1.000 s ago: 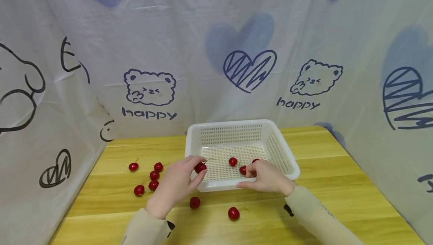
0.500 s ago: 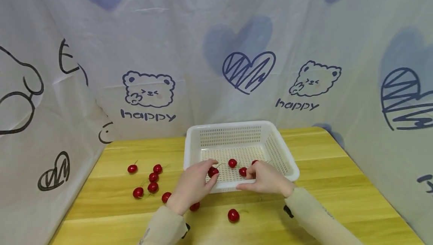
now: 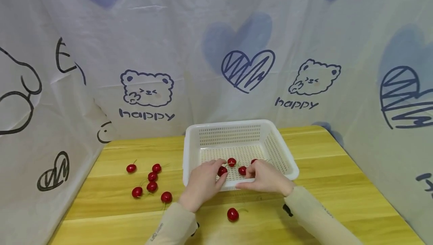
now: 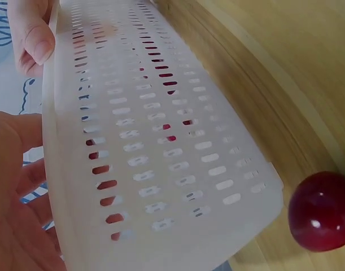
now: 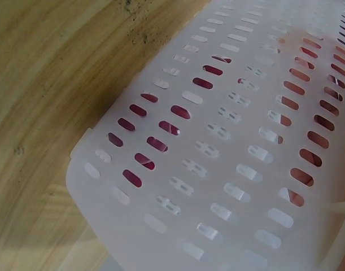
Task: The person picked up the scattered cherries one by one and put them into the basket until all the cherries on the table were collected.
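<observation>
A white plastic basket with slotted walls stands on the wooden table. My left hand reaches over its near rim and pinches a red cherry between thumb and fingers, low inside. In the left wrist view the left fingers show past the rim, the cherry itself hidden by the wall. With the thumb outside and the fingers inside, my right hand grips the near rim right of centre. Loose cherries lie on the basket floor, and red shows through the slots in the right wrist view.
Several stemmed cherries are scattered on the table left of the basket. One more cherry sits in front of it. Another cherry lies close by the basket's corner. A printed white curtain surrounds the table.
My left hand has moved right along the near rim, carrying the pinched cherry further into the basket. The right hand has stayed on the rim. A table cherry has come out from behind the left arm.
</observation>
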Demonstrator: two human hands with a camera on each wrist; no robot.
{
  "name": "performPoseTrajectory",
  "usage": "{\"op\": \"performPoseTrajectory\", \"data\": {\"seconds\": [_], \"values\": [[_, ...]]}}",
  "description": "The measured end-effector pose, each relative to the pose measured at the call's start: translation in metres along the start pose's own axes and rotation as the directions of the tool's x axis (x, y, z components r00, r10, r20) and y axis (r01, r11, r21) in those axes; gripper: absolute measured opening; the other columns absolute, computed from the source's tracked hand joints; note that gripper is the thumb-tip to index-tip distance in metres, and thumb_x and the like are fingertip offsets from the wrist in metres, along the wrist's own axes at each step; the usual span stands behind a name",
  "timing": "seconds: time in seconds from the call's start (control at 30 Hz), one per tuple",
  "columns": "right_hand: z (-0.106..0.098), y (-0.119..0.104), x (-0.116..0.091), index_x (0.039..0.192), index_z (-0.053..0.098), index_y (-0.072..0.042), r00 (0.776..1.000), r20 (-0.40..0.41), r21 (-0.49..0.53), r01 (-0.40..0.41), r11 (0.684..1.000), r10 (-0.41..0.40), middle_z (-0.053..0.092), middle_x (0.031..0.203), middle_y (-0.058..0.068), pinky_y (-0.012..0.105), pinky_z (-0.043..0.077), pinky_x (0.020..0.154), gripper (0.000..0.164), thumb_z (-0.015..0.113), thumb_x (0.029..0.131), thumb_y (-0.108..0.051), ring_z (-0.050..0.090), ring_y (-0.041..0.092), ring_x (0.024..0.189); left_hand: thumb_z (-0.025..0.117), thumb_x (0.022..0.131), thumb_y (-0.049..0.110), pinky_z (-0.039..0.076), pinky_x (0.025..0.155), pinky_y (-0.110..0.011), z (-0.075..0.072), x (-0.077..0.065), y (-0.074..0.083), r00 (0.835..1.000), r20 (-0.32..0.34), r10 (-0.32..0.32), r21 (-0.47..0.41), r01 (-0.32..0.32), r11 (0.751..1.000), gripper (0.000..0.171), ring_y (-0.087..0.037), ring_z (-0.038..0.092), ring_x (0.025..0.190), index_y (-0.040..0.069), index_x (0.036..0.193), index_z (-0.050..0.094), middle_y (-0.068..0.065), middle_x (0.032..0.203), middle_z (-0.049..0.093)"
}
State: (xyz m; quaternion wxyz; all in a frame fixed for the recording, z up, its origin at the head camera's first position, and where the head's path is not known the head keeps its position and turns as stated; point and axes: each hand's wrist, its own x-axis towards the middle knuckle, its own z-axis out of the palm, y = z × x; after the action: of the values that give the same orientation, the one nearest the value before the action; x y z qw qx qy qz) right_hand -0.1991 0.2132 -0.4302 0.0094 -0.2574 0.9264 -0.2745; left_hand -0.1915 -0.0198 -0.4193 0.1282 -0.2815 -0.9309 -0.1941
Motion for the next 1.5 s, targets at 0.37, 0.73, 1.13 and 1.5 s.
{"op": "performPoseTrajectory", "data": {"seconds": [0.37, 0.73, 1.13, 1.5], "values": [[0.0, -0.001, 0.001, 0.051, 0.048, -0.023, 1.0, -0.002, 0.004, 0.011, 1.0, -0.011, 0.036, 0.048, -0.019, 0.015, 0.03, 0.047, 0.053, 0.08, 0.079, -0.055, 0.032, -0.004, 0.046, 0.062, 0.099, 0.032, 0.06, 0.084, -0.041, 0.001, -0.007, -0.004, 0.999, 0.018, -0.042, 0.0, 0.042, 0.999, 0.028, -0.024, 0.071, 0.097, 0.014, 0.118, 0.069, -0.005, 0.109, 0.074], [0.0, -0.002, 0.001, 0.052, 0.052, -0.023, 1.0, 0.0, 0.014, 0.007, 1.0, -0.007, 0.04, 0.048, -0.019, 0.015, 0.03, 0.046, 0.05, 0.08, 0.079, -0.055, 0.034, -0.004, 0.046, 0.064, 0.097, 0.028, 0.06, 0.085, -0.042, -0.003, -0.017, -0.011, 0.999, -0.047, -0.023, 0.033, 0.025, 0.999, 0.023, -0.025, 0.071, 0.1, 0.014, 0.114, 0.07, -0.004, 0.113, 0.073], [0.002, -0.001, -0.004, 0.07, 0.065, -0.027, 0.997, -0.078, -0.005, -0.026, 1.0, 0.026, 0.056, 0.064, -0.019, 0.015, 0.041, 0.057, 0.034, 0.075, 0.083, -0.057, 0.045, -0.002, 0.059, 0.067, 0.095, 0.017, 0.058, 0.095, -0.048, -0.014, -0.04, -0.041, 0.965, -0.231, -0.124, -0.051, 0.115, 0.992, 0.029, -0.032, 0.064, 0.116, 0.009, 0.123, 0.066, -0.011, 0.128, 0.066], [-0.032, 0.024, -0.026, 0.102, 0.072, 0.002, 0.74, -0.672, 0.047, -0.006, 0.999, 0.036, 0.075, 0.096, 0.014, 0.015, 0.054, 0.074, 0.013, 0.067, 0.091, -0.003, 0.068, 0.022, 0.084, 0.06, 0.1, 0.021, 0.055, 0.095, -0.055, -0.021, -0.062, -0.061, 0.911, -0.118, -0.394, -0.362, 0.33, 0.872, 0.051, -0.038, 0.059, 0.124, 0.003, 0.146, 0.047, -0.019, 0.145, 0.055]]}}
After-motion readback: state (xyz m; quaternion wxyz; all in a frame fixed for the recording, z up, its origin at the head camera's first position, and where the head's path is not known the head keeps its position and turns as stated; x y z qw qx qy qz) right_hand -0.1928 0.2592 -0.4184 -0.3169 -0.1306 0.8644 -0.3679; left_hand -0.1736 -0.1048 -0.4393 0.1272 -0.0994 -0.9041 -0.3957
